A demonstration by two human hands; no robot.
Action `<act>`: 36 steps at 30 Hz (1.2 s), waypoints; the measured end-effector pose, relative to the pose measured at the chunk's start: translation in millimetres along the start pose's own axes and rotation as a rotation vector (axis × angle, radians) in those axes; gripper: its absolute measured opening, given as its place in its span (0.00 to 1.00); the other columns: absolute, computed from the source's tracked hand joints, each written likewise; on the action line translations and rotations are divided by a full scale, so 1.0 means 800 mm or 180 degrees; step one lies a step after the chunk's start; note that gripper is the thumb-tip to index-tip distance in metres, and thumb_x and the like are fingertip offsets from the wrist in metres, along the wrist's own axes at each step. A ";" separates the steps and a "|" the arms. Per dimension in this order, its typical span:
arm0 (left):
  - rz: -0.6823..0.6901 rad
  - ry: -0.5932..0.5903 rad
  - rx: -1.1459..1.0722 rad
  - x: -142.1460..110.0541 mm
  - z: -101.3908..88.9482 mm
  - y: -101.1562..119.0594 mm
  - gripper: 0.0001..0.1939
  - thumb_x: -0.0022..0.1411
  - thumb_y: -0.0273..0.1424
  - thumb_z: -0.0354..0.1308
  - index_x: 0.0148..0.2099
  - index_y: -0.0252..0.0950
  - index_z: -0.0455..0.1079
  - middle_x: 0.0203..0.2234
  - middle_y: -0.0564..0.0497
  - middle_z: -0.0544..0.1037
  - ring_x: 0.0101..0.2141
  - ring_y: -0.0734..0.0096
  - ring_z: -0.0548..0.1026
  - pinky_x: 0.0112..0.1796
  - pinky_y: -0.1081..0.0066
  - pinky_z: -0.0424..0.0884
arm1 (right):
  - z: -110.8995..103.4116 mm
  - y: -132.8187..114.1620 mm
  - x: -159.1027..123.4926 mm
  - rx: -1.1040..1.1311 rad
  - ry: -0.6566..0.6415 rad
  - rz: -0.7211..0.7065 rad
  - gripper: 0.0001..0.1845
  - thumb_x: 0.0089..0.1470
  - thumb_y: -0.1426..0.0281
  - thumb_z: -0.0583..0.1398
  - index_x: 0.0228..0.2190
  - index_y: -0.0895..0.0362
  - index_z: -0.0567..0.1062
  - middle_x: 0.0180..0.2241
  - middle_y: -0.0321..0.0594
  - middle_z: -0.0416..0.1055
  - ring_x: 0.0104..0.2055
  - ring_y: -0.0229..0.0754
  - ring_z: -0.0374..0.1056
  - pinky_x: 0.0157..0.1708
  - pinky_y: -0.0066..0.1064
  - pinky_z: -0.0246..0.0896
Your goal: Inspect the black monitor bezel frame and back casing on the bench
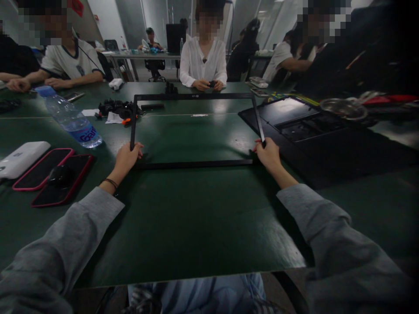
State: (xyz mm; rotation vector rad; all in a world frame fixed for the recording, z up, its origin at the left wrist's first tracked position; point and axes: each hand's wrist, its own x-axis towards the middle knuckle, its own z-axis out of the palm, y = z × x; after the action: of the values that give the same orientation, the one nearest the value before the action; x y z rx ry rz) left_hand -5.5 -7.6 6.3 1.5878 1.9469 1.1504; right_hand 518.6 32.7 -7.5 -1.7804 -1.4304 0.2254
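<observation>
A thin black monitor bezel point(196, 164), rectangular and hollow in the middle, stands tilted up over the green table point(196, 226). A small light logo shows on its far side. My left hand point(127, 158) is closed around its left side, low down near the corner. At the lower part of the right side, my right hand point(269, 155) grips it the same way. Through the opening the tabletop shows. Just right of my right hand lies a large black panel point(327, 139), which looks like a monitor housing.
On the left are a tilted-looking water bottle point(72, 117), two red-edged phones point(63, 181), a black mouse-like object point(60, 175) and a white device point(24, 159). Dark cables point(116, 108) lie beyond. A round clear dish point(343, 109) sits at right. Across the table a person point(203, 61) holds something small.
</observation>
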 end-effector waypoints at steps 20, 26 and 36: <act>-0.0025 0.0000 0.0023 -0.006 -0.001 0.010 0.16 0.65 0.40 0.50 0.40 0.36 0.75 0.24 0.51 0.76 0.26 0.69 0.75 0.37 0.66 0.72 | -0.001 -0.002 0.000 -0.0030 -0.0050 0.0053 0.11 0.52 0.72 0.56 0.39 0.54 0.73 0.30 0.42 0.76 0.37 0.49 0.74 0.46 0.43 0.66; -0.0004 -0.0043 -0.0030 -0.001 0.001 0.003 0.17 0.65 0.42 0.50 0.39 0.36 0.75 0.25 0.51 0.76 0.26 0.69 0.74 0.36 0.67 0.71 | -0.003 -0.005 -0.002 -0.0036 -0.0065 0.0049 0.11 0.52 0.72 0.55 0.39 0.54 0.72 0.31 0.43 0.76 0.38 0.50 0.74 0.47 0.43 0.66; -0.0020 -0.0008 0.0098 -0.002 0.001 0.005 0.17 0.64 0.42 0.50 0.40 0.37 0.75 0.24 0.51 0.76 0.26 0.67 0.75 0.36 0.65 0.72 | 0.001 0.001 0.002 -0.0068 -0.0045 0.0012 0.11 0.53 0.71 0.55 0.39 0.54 0.73 0.31 0.44 0.76 0.38 0.51 0.74 0.47 0.43 0.66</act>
State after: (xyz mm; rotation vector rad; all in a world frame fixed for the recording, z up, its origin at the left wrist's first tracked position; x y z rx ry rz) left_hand -2.1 -9.1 8.7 1.5967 1.9758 1.1206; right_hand 519.1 34.2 -7.8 -1.8022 -1.4444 0.2258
